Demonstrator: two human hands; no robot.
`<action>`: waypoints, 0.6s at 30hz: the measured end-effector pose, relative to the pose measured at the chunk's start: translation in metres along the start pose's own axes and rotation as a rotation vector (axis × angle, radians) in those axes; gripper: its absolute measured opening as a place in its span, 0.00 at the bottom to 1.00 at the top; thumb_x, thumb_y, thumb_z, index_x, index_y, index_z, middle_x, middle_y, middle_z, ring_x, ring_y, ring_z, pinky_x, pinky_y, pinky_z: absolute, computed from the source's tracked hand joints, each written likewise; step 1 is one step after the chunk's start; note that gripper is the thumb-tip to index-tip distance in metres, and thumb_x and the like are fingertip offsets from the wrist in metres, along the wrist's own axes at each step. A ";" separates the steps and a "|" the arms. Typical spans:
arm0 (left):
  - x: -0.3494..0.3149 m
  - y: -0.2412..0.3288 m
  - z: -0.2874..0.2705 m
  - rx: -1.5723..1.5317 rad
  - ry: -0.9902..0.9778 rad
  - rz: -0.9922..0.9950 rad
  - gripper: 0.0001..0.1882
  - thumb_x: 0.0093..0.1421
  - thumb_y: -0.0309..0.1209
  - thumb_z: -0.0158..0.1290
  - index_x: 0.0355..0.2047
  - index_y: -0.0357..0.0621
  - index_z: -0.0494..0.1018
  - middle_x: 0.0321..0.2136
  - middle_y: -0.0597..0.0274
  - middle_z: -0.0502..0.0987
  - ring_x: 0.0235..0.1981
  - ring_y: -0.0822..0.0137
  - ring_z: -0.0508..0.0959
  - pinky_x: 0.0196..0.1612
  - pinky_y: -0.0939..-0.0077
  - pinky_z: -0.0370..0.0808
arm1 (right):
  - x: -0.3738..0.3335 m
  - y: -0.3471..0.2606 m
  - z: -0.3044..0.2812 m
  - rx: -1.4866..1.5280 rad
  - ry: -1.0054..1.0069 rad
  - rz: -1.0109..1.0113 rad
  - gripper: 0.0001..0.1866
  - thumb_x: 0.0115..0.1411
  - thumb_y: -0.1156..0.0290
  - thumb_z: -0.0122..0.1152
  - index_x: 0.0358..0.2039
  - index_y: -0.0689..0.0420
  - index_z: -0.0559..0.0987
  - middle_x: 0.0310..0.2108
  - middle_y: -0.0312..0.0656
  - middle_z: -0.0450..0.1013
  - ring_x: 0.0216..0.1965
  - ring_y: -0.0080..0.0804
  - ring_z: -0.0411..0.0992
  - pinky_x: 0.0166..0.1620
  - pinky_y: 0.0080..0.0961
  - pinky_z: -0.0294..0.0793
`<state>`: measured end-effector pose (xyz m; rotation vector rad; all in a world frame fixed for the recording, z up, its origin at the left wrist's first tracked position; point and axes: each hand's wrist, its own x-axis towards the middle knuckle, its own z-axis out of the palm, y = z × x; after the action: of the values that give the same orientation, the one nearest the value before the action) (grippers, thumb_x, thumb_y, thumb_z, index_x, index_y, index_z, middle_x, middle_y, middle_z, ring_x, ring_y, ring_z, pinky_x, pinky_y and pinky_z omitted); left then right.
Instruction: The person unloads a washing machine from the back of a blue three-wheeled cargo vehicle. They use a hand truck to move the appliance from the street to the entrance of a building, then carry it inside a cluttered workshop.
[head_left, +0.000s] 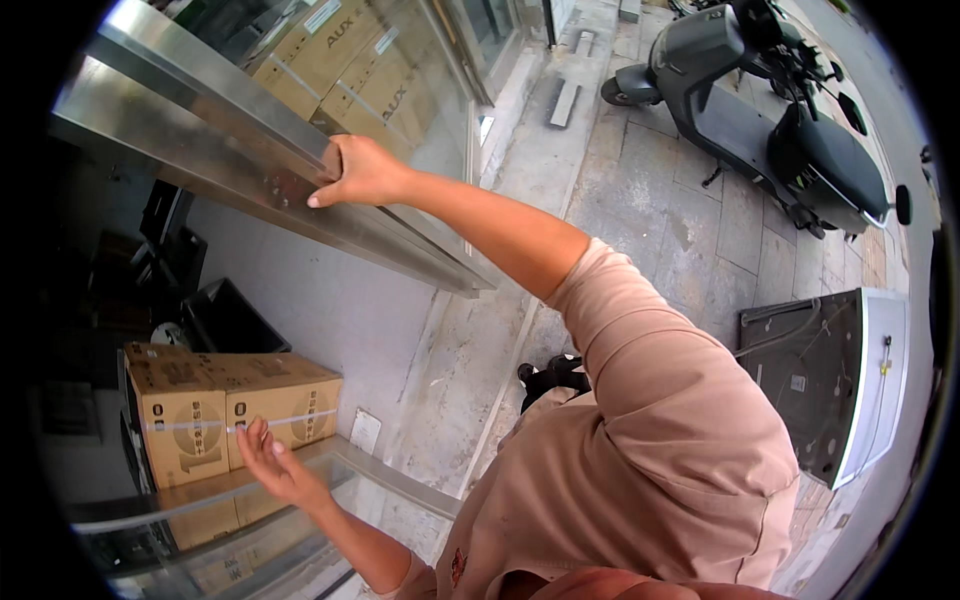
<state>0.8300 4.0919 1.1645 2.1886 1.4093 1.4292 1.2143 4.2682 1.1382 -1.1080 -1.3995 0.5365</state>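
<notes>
My right hand [368,172] grips the brushed-metal frame [215,150] of a glass door, its thumb on the near face and the other fingers bent over the edge. Lower down, my left hand [282,472] is raised with its fingers apart and slightly curled, holding nothing. It appears in front of two brown cardboard boxes [280,385] standing inside the doorway. Close to that hand runs the metal rail [395,485] of another glass panel; whether they touch, I cannot tell.
More cardboard boxes [345,60] are stacked behind the door glass. A dark monitor-like object [232,318] stands in the dim interior. Outside, a grey scooter [735,125] is parked on the paving. A large box-shaped appliance [800,390] with a dark back and pale side stands behind me.
</notes>
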 end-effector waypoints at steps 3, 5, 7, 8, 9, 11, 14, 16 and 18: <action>0.046 -0.004 0.081 -0.188 -0.187 0.079 0.30 0.64 0.25 0.50 0.65 0.34 0.58 0.57 0.46 0.71 0.57 0.54 0.72 0.60 0.59 0.67 | -0.041 -0.021 -0.096 0.009 -0.115 0.171 0.31 0.42 0.59 0.80 0.39 0.64 0.73 0.31 0.40 0.75 0.38 0.29 0.76 0.43 0.27 0.72; 0.066 -0.002 0.141 -0.195 -0.372 0.132 0.32 0.61 0.21 0.52 0.66 0.36 0.57 0.58 0.49 0.72 0.58 0.56 0.72 0.61 0.60 0.66 | -0.063 -0.011 -0.167 0.065 -0.012 0.171 0.32 0.48 0.63 0.76 0.48 0.67 0.71 0.31 0.39 0.75 0.40 0.30 0.77 0.41 0.29 0.73; 0.084 0.011 0.192 -0.294 -0.530 0.213 0.36 0.57 0.21 0.56 0.66 0.36 0.57 0.60 0.50 0.71 0.60 0.55 0.71 0.61 0.58 0.66 | -0.079 -0.021 -0.210 -0.024 0.209 0.121 0.23 0.50 0.70 0.70 0.45 0.63 0.74 0.30 0.34 0.76 0.33 0.22 0.73 0.41 0.22 0.72; 0.095 0.020 0.218 -0.300 -0.589 0.295 0.37 0.56 0.23 0.59 0.66 0.36 0.58 0.60 0.49 0.71 0.61 0.52 0.71 0.62 0.58 0.66 | -0.086 -0.013 -0.230 -0.280 0.370 0.137 0.17 0.49 0.71 0.68 0.40 0.61 0.77 0.27 0.34 0.76 0.29 0.21 0.71 0.37 0.23 0.72; 0.107 0.030 0.238 -0.312 -0.630 0.360 0.39 0.56 0.26 0.62 0.66 0.37 0.57 0.60 0.48 0.70 0.61 0.50 0.70 0.62 0.59 0.66 | -0.086 0.001 -0.246 -0.317 0.515 0.082 0.17 0.50 0.71 0.68 0.40 0.61 0.77 0.28 0.36 0.76 0.29 0.22 0.72 0.36 0.23 0.72; 0.128 0.039 0.282 -0.389 -0.684 0.455 0.41 0.57 0.30 0.63 0.67 0.36 0.55 0.62 0.45 0.67 0.63 0.47 0.67 0.63 0.60 0.65 | -0.078 0.030 -0.267 -0.388 0.794 -0.015 0.15 0.51 0.70 0.67 0.38 0.61 0.77 0.29 0.38 0.77 0.29 0.24 0.73 0.35 0.24 0.73; 0.149 0.077 0.361 -0.518 -0.782 0.555 0.44 0.59 0.37 0.61 0.68 0.34 0.50 0.65 0.40 0.61 0.65 0.44 0.63 0.66 0.59 0.63 | -0.094 0.130 -0.376 -0.670 0.885 -0.114 0.14 0.55 0.68 0.65 0.40 0.59 0.77 0.35 0.41 0.76 0.37 0.27 0.72 0.43 0.27 0.71; 0.153 0.115 0.431 -0.600 -0.844 0.616 0.47 0.59 0.40 0.61 0.69 0.32 0.48 0.66 0.38 0.58 0.67 0.44 0.61 0.68 0.59 0.61 | -0.119 0.187 -0.459 -0.641 0.985 -0.122 0.14 0.56 0.67 0.65 0.41 0.58 0.76 0.37 0.41 0.74 0.39 0.29 0.71 0.45 0.28 0.71; 0.150 0.138 0.483 -0.619 -0.884 0.638 0.48 0.59 0.40 0.60 0.69 0.30 0.46 0.67 0.37 0.56 0.67 0.44 0.60 0.69 0.60 0.59 | -0.102 0.209 -0.472 -0.665 0.943 -0.123 0.15 0.56 0.67 0.65 0.41 0.58 0.76 0.37 0.41 0.74 0.40 0.29 0.71 0.46 0.28 0.71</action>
<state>1.3078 4.2922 1.0841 2.3725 -0.0276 0.6454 1.7032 4.1354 0.9958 -1.4984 -0.7754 -0.5569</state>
